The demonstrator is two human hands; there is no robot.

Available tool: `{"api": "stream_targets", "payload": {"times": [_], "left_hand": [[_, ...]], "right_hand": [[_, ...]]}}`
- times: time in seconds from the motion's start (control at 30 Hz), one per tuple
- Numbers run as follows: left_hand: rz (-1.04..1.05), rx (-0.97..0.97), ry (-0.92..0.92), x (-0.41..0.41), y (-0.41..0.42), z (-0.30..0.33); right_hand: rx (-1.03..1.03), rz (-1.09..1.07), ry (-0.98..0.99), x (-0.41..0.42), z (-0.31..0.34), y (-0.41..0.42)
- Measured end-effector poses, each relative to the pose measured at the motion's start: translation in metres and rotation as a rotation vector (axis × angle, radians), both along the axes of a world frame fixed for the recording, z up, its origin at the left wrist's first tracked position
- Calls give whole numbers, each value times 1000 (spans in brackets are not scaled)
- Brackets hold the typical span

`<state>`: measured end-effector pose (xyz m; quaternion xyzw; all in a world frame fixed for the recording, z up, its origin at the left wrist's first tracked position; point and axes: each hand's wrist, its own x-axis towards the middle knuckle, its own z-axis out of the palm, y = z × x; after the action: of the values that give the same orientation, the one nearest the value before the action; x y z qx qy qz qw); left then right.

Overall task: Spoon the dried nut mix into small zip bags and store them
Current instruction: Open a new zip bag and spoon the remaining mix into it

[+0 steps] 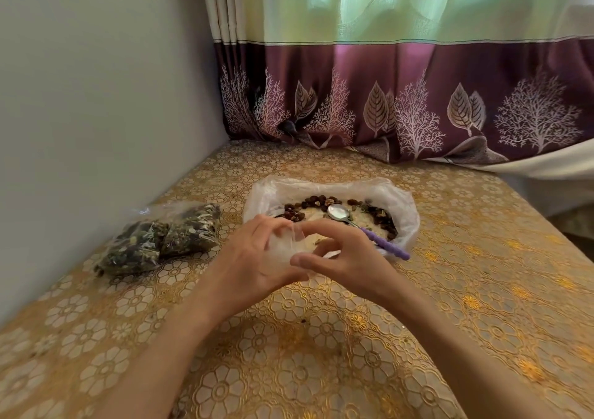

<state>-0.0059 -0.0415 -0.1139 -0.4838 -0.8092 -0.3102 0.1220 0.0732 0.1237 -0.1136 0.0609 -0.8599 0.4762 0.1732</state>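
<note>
- Tucked into a room corner, the gold-and-cream floral embossed surface [418, 306] meets a plain grey wall [96, 97] on the left and a purple curtain printed with white trees and leaves [418, 103] at the back.
- Near the middle of the surface lies a large, crumpled clear plastic bag spread open like a tray [405, 206], with the dried nut mix of dark raisins and pale nut pieces [316, 200] banked along its far and right sides.
- A metal spoon with a lilac plastic handle [369, 229] rests in that bag, bowl up and empty; its long axis runs from the bowl at the far left down to the handle tip at the near right, which overhangs the bag's edge.
- Both hands are held together above the surface, just in front of the open bag, pinching a small clear zip bag [286, 245] between them. The left hand [254, 258] curls round its left side; the right hand [347, 254] grips its right edge with thumb and fingers. Whether the bag's mouth is open cannot be told.
- The spoon handle lies just beyond and to the right of the right hand, so that hand is plainly the nearer one to take it, while the left would keep the bag.
- Filled clear zip bags of dark mix [160, 237] lie well left, close to the wall.
</note>
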Motion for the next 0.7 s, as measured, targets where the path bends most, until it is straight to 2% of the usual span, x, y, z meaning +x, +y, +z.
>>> {"api": "stream_targets", "payload": {"times": [0.1, 0.2, 0.27, 0.33, 0.4, 0.47, 0.57, 0.7], "left_hand": [[18, 33, 19, 1, 0, -1], [72, 80, -8, -1, 1, -2], [108, 124, -52, -5, 0, -2], [138, 190, -109, -10, -3, -4], [165, 253, -161, -13, -5, -6], [189, 293, -220, -16, -7, -9], [210, 341, -327, -18, -8, -10], [195, 466, -447, -19, -10, -11]], "right_hand": [[-21, -12, 32, -1, 2, 0], [-143, -65, 79, -2, 4, 4], [-104, -250, 144, -3, 3, 14], [76, -480, 158, -4, -1, 28], [256, -648, 69, -4, -2, 43], [394, -744, -118, -1, -4, 56], [492, -750, -391, 1, -2, 68], [538, -715, -510, 4, -3, 73]]}}
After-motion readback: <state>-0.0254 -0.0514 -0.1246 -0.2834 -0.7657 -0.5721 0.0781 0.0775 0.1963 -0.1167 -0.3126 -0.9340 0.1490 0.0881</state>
